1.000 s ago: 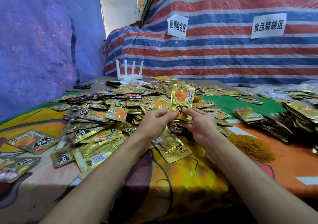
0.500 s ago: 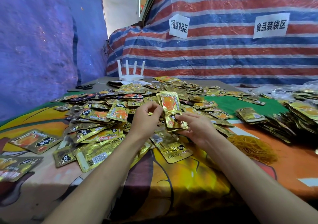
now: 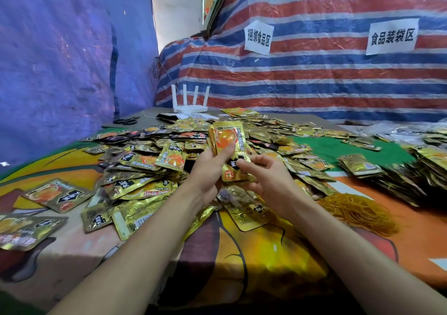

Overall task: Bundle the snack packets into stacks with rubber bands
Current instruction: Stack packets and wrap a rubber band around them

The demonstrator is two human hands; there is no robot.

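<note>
- Head view: the left hand (image 3: 208, 169) grips an upright stack of gold packets (image 3: 228, 140), thumb across its front, above the loose heap (image 3: 145, 164).
- At the stack's lower end, the right hand (image 3: 268, 179) touches it with curled fingers; whether it grips cannot be told.
- Near right lie the rubber bands (image 3: 358, 211).

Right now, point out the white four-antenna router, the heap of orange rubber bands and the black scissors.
White router (image 3: 191, 109), head view, base.
Orange rubber bands (image 3: 358, 211), head view, heap's middle.
Black scissors (image 3: 125, 121), head view, handles.
</note>
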